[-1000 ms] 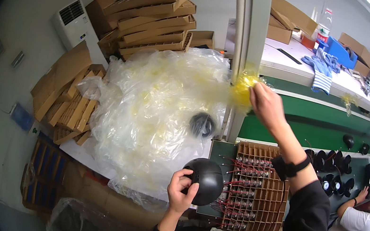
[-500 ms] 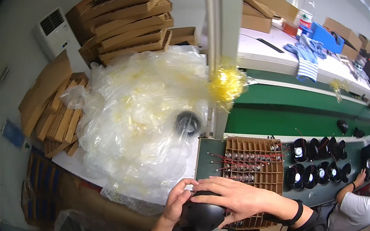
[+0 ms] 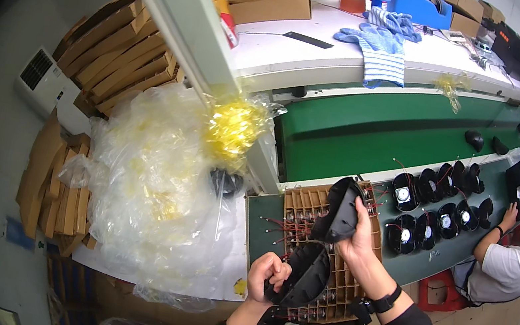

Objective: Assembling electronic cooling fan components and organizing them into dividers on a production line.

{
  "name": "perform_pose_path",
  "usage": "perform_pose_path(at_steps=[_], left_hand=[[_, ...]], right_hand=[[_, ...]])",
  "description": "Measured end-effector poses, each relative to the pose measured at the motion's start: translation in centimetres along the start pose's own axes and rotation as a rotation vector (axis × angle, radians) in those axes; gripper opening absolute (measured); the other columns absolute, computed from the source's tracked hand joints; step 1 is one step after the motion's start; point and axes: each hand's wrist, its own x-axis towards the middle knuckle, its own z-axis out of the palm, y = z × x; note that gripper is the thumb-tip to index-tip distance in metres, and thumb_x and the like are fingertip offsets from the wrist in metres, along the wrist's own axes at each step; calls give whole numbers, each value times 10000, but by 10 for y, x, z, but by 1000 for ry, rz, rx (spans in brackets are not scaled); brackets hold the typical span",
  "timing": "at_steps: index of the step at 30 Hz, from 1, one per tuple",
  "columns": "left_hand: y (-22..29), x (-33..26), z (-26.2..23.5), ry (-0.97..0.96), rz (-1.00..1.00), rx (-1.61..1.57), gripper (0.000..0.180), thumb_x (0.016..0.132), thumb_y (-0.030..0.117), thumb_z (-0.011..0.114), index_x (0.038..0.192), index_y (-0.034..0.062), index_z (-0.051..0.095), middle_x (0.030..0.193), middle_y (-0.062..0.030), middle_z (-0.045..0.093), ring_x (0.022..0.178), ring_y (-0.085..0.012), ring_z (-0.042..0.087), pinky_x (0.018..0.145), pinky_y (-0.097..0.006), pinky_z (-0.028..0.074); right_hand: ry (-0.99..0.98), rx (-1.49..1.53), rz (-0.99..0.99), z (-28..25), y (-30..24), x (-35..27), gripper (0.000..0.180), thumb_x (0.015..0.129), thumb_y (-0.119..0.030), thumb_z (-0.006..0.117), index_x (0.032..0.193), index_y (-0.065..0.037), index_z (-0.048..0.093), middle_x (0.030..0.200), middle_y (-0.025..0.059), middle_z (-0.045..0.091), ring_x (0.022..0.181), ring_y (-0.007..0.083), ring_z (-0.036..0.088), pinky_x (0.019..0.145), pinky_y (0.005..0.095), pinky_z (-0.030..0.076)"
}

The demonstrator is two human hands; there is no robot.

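Observation:
My left hand (image 3: 267,278) is closed around the edge of a black plastic half-shell (image 3: 310,279), hollow and curved. In my right hand (image 3: 361,235), a little higher and farther right, is a second black half-shell (image 3: 342,208), tilted on its side. The two shells are close together, one above the other, over a cardboard divider tray (image 3: 348,290). Small metallic parts with red wires (image 3: 284,227) fill some of the tray's cells; the shells hide part of it.
Rows of black housings (image 3: 403,232) with white round parts stand on the bench to the right, near a seated co-worker (image 3: 510,267). Clear plastic bags (image 3: 146,206) pile up at left by a post (image 3: 185,30). Behind runs a green conveyor belt (image 3: 372,132).
Earlier both hands were wrapped around one rounded black housing near my body. Now each hand holds a separate half-shell, farther forward over the tray. The view has turned right.

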Motion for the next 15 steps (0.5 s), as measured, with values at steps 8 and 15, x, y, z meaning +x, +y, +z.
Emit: perform_pose_path(at_steps=[8,15], left_hand=[[-5,29,-23,254,-93,-95,311,946,279,338,723,109,472,453,30,294,416,-112,278,562,-271,319],[-4,-35,-59,464,-141,-534,340,946,358,376,741,104,469,497,38,301,472,-121,338,525,-274,335]], right_hand=[[86,186,153,-14,34,113,388,887,-425,558,1120,-116,555,1045,59,621,915,223,607,842,422,495],[525,-180,-155,-95,-37,318,677,693,-440,785,1177,-57,507,1085,101,576,883,288,603,804,512,516]])
